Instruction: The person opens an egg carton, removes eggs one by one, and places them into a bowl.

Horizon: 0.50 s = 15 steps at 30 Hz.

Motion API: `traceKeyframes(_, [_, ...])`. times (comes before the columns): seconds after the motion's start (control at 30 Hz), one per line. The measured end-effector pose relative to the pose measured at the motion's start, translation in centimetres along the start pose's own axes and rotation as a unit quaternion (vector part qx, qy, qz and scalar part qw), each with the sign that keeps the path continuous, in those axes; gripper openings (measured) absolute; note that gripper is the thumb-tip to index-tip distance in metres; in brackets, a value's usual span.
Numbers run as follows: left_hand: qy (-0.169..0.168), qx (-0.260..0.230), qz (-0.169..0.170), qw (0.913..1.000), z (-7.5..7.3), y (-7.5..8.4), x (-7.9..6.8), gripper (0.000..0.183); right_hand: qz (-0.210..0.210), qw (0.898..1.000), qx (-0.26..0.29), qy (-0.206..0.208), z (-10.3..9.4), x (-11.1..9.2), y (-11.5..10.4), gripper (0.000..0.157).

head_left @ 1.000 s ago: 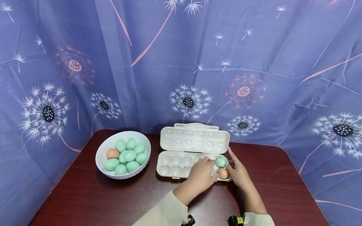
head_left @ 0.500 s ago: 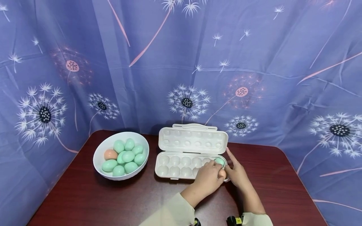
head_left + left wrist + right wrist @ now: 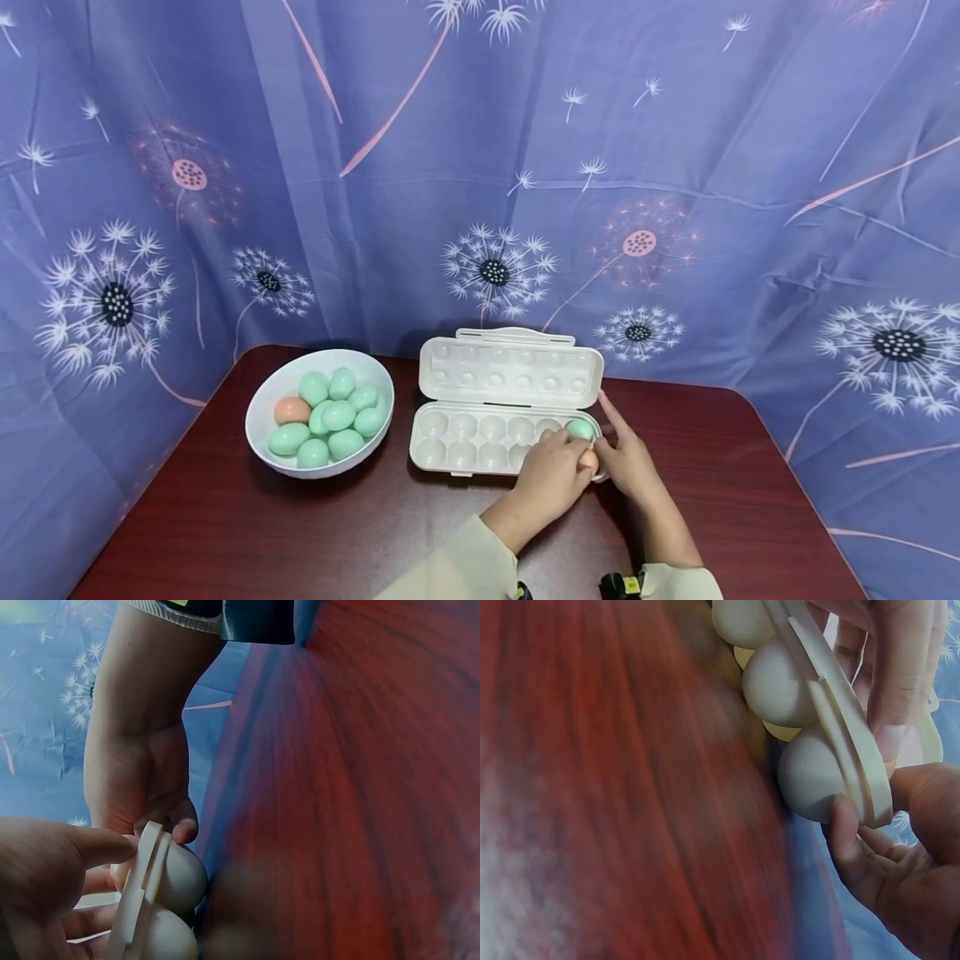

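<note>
An open white egg carton (image 3: 491, 429) lies on the table with its lid (image 3: 513, 371) tilted back. In its right-end cups sit a green egg (image 3: 580, 428) at the back and an orange egg (image 3: 588, 462) in front. My left hand (image 3: 551, 475) reaches across the carton, fingers and thumb curled at the orange egg and partly covering it. My right hand (image 3: 632, 460) grips the carton's right end, index finger stretched toward the lid. In the right wrist view, a fingertip of the right hand (image 3: 915, 862) presses under the rounded end cup (image 3: 810, 776).
A white bowl (image 3: 258, 442) stands to the left, holding several green eggs (image 3: 338, 415) and one orange egg (image 3: 292, 410). The dark red table (image 3: 360, 533) backs onto a blue dandelion-print curtain (image 3: 420, 208). The carton's left cups hold no eggs.
My left hand has shifted right, from beside the two eggs onto the orange egg. The right hand keeps its place at the carton's end. The head view has shifted slightly.
</note>
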State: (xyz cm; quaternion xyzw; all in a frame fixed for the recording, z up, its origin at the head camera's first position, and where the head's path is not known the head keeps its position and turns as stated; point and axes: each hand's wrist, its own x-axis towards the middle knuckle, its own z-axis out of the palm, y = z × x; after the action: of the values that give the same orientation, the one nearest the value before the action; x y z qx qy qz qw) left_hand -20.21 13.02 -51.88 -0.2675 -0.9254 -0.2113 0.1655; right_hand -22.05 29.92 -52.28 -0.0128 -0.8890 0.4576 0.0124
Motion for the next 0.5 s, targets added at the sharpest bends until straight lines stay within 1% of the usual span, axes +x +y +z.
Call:
traceKeyframes(0.13, [0.004, -0.003, 0.004, 1.0, 0.13, -0.08, 0.01, 0.024, 0.001, 1.0, -0.004, 0.003, -0.01, 0.02, -0.02, 0.078])
traceKeyframes(0.27, [0.002, -0.01, 0.004, 0.9999, 0.16, -0.14, -0.04, 0.024, 0.001, 1.0, -0.003, 0.002, 0.0, 0.02, -0.04, 0.078])
traceKeyframes(0.5, [0.0, -0.036, 0.01, 0.9993, 0.29, -0.24, -0.16, 0.021, 0.001, 1.0, 0.001, -0.001, 0.04, -0.06, -0.09, 0.078])
